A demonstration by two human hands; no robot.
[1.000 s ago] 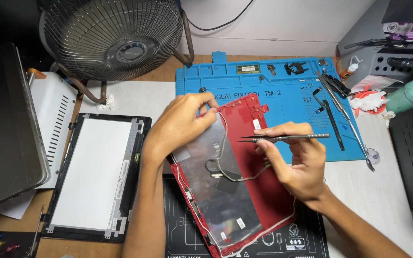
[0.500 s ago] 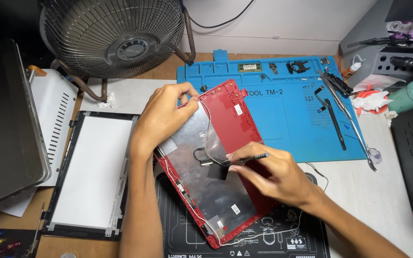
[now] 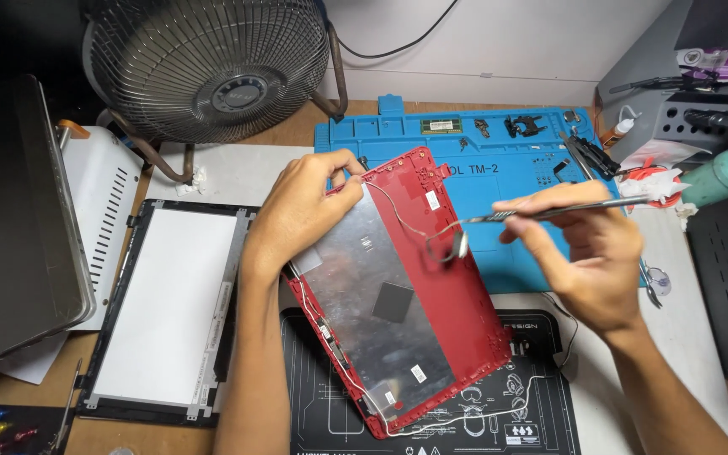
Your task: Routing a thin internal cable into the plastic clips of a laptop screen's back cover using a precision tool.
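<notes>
Desk (image 3: 701,354) surface carries everything, with a metal fan (image 3: 206,67) at twelve o'clock and a blue silicone mat (image 3: 541,185) toward one o'clock. A bare white display panel (image 3: 170,312) in its black frame lies at nine o'clock of the red laptop lid (image 3: 398,295), which rests tilted across a black mat (image 3: 482,404) and the blue one. The lid's inside shows a silvery foil sheet with a small dark square patch (red rim all round) and a thin wire (image 3: 406,221) crossing its upper part. The left hand (image 3: 301,211) presses down on the lid's upper left corner, fingers curled over the edge. The right hand (image 3: 591,253) pinches slim metal tweezers (image 3: 541,211), whose tips grip the wire's looped end. Half a second ago those tweezers sat low on the foil; now they are raised toward three o'clock, lifting the wire.
</notes>
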